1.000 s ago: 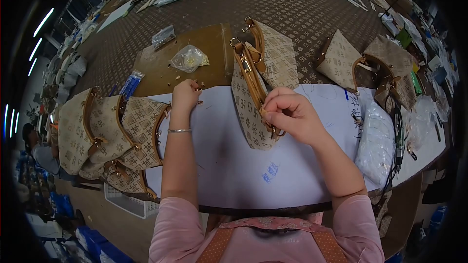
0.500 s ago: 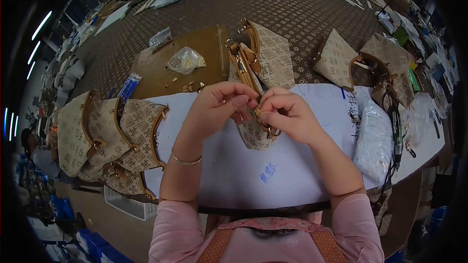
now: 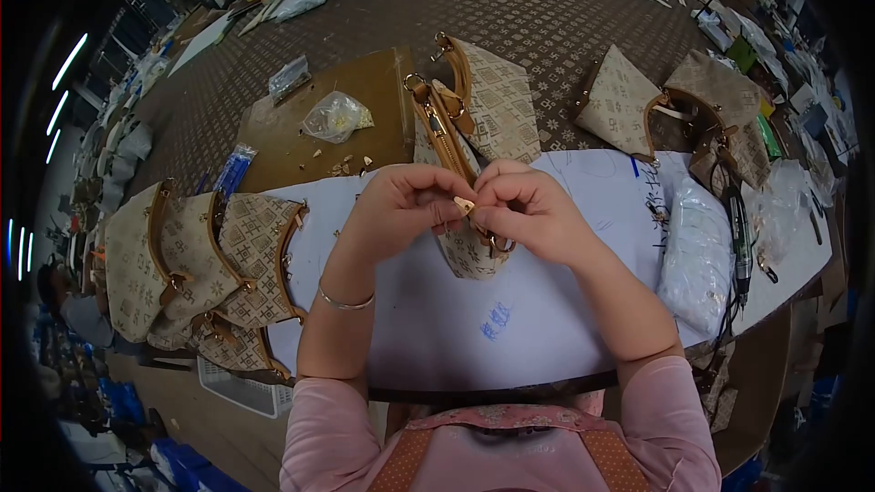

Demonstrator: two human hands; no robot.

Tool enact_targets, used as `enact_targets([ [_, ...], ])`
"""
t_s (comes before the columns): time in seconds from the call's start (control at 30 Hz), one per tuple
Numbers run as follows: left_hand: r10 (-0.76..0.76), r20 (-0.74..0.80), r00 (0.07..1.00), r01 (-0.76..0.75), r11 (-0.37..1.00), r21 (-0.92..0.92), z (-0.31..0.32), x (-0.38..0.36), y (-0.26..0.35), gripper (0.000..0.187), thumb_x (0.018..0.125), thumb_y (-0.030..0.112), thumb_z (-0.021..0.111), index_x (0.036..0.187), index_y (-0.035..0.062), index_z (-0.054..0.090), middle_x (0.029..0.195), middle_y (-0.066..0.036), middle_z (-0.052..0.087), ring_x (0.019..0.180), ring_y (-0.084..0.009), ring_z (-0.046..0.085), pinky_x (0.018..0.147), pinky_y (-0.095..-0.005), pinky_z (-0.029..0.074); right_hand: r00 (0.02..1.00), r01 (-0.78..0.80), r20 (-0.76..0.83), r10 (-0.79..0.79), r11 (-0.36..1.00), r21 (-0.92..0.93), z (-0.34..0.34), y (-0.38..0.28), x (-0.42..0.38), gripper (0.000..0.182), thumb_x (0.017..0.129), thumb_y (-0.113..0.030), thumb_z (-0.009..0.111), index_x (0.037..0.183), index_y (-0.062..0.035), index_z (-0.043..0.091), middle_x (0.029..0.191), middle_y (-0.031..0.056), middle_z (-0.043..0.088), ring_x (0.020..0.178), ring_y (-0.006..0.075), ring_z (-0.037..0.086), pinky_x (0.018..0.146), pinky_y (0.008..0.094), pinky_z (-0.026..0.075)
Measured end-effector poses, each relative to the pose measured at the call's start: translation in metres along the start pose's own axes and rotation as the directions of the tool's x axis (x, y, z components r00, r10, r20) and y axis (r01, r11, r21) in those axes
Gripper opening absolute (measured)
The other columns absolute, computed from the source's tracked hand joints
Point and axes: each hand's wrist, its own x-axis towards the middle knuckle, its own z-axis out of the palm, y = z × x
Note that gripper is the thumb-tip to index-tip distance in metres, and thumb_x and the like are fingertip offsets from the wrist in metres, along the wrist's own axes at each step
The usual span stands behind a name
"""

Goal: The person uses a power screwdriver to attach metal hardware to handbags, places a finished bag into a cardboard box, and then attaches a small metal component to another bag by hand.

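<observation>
My left hand (image 3: 401,208) and my right hand (image 3: 529,210) meet over a beige patterned bag with brown trim. A small gold-coloured piece (image 3: 465,206) is pinched between the fingertips of both hands. The handbag (image 3: 468,255) stands upright beneath them, its zipper (image 3: 444,139) running away from me and its lower front showing below my fingers. Behind it to the right lies a patterned flap or bag panel (image 3: 499,98). White paper (image 3: 437,328) with blue writing lies under the bag.
Several patterned bags (image 3: 191,260) overlap at the left. A brown board (image 3: 383,96) bears a clear plastic bag (image 3: 334,117) and small pieces. More bags (image 3: 622,102) lie at the right, near a white plastic-wrapped bundle (image 3: 697,255) and a black-cabled tool (image 3: 740,237). A person sits far left.
My hands have drawn together, and the small gold-coloured piece now shows more plainly between my fingertips. The whole view has shifted slightly.
</observation>
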Motion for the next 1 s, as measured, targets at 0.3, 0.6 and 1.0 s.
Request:
enact_targets([
  [0.3, 0.064, -0.039, 0.997, -0.060, 0.994, 0.093, 0.010, -0.002, 0.003, 0.013, 0.080, -0.004, 0.058, 0.092, -0.0040, 0.060, 0.079, -0.006, 0.061, 0.068, -0.0092, 0.058, 0.062, -0.0205, 0.048, 0.998, 0.007, 0.057, -0.008, 1.000, 0.025, -0.009, -0.001, 0.001, 0.008, 0.078, -0.007, 0.062, 0.076, 0.0016, 0.062, 0.084, 0.0020, 0.051, 0.070, 0.0083, 0.052, 0.061, 0.0209, 0.043],
  [0.6, 0.154, -0.071, 0.986, -0.137, 0.970, 0.199, 0.017, -0.002, -0.002, 0.016, 0.080, -0.007, 0.055, 0.095, -0.0026, 0.061, 0.080, -0.003, 0.061, 0.069, -0.0074, 0.058, 0.062, -0.0190, 0.048, 0.999, -0.036, 0.036, 0.033, 0.997, 0.070, -0.008, 0.003, 0.001, 0.011, 0.078, -0.010, 0.064, 0.077, 0.0011, 0.064, 0.091, 0.0030, 0.052, 0.082, 0.0107, 0.052, 0.072, 0.0239, 0.044],
  [1.0, 0.095, -0.066, 0.993, -0.068, 0.942, 0.328, 0.031, -0.012, 0.016, 0.035, 0.074, -0.011, 0.059, 0.107, -0.0020, 0.056, 0.085, 0.000, 0.056, 0.075, -0.0037, 0.054, 0.067, -0.0167, 0.046, 0.981, 0.025, 0.192, -0.039, 0.997, 0.072, -0.028, 0.007, 0.005, 0.014, 0.083, -0.014, 0.061, 0.086, -0.0009, 0.067, 0.104, 0.0050, 0.052, 0.090, 0.0114, 0.052, 0.077, 0.0247, 0.043],
])
